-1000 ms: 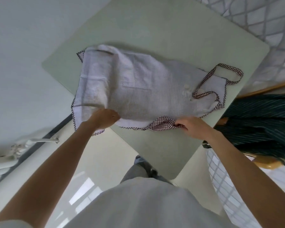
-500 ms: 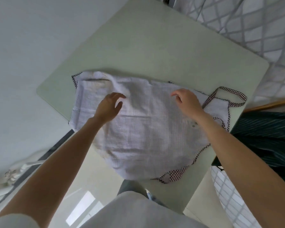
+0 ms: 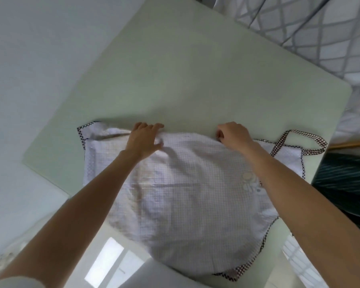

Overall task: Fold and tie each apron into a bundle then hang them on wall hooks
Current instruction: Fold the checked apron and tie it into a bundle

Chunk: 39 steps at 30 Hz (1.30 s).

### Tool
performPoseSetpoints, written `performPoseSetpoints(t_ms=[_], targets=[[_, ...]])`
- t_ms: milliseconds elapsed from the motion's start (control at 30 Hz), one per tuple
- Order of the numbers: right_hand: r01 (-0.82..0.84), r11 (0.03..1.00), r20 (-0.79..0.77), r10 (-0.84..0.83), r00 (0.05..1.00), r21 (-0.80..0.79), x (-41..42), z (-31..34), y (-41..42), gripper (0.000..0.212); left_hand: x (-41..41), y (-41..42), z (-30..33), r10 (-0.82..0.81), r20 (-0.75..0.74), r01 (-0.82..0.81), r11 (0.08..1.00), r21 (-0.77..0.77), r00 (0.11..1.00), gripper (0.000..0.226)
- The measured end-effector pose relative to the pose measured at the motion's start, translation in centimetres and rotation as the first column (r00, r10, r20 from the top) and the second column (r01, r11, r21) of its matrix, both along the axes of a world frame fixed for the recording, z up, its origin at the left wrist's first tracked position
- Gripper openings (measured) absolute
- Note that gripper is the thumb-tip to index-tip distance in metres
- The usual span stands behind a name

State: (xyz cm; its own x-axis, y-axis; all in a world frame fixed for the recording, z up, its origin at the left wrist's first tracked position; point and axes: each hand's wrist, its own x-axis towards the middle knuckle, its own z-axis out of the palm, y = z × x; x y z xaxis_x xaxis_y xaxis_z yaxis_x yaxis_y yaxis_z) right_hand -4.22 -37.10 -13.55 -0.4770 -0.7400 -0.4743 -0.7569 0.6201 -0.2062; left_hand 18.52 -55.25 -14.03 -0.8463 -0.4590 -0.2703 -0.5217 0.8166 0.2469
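Observation:
A white, finely checked apron (image 3: 185, 194) with dark checked trim lies spread on the pale green table (image 3: 185, 80), its near part hanging over the table's front edge. Its neck loop (image 3: 312, 138) lies at the right, and a checked tie (image 3: 237, 271) shows at the lower hem. My left hand (image 3: 144, 139) rests on the apron's far edge, fingers curled over it and thumb on the cloth. About a forearm's length to the right, my right hand (image 3: 234, 135) pinches the same far edge with bent fingers.
A dark striped cloth (image 3: 345, 183) lies just past the table's right edge. A grey lattice-patterned surface (image 3: 320, 38) fills the top right. A plain white wall (image 3: 29, 59) runs along the left. Glossy floor (image 3: 112, 262) shows below the table.
My hands let go of the apron's near edge, passed over the middle of the cloth and now grip its far edge. The near part now hangs off the front of the table.

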Motion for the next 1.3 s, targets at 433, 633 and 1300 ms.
performPoseSetpoints(t_ms=[433, 633, 1300], targets=[[0.357, 0.887, -0.096, -0.399, 0.912, -0.293, -4.4, 4.0, 1.5, 0.038, 2.4, 0.8, 0.1, 0.107, -0.288, -0.067, 0.987, 0.146, 0.952, 0.030], [0.025, 0.990, -0.187, -0.051, 0.981, -0.139, -3.2, 1.6, -0.2, 0.031, -0.8, -1.3, 0.2, 0.115, 0.158, -0.131, 0.987, 0.094, 0.981, 0.042], [0.260, 0.833, -0.217, -0.404, 0.889, -0.488, -8.7, 0.9, -4.2, 0.013, -5.3, -6.5, -3.8, 0.242, 0.009, -0.241, 0.962, 0.128, 0.970, 0.072]])
